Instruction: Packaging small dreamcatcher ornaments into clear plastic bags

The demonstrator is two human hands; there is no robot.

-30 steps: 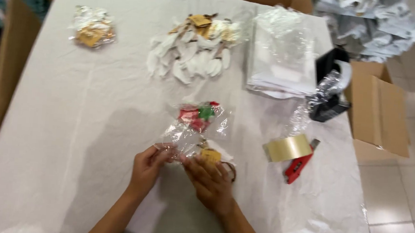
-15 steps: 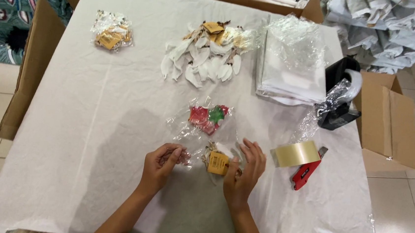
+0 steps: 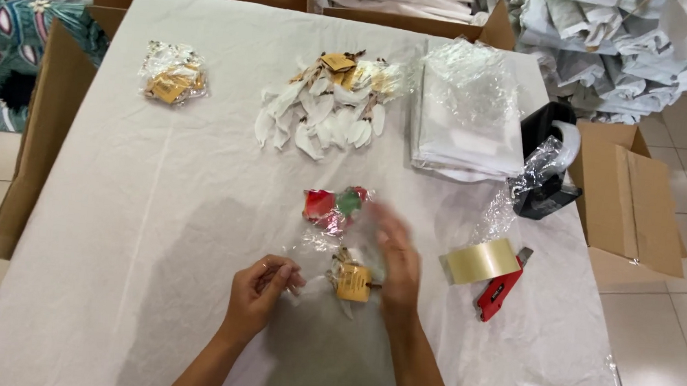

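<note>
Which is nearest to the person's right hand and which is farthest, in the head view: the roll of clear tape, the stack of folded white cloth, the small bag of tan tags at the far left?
From the right hand:
1. Roll of clear tape, just to its right on the table.
2. Stack of folded white cloth, farther up the table, to the right.
3. Small bag of tan tags, far corner on the left.

You have one view only, worn on your head and tilted steeply down over the white-covered table [image 3: 155, 203]. It faces forward across the tabletop, far edge at the top. Your left hand [image 3: 258, 292] and right hand [image 3: 397, 262] sit low and close; cardboard boxes [image 3: 629, 199] and floor fringe the sides beyond them.
</note>
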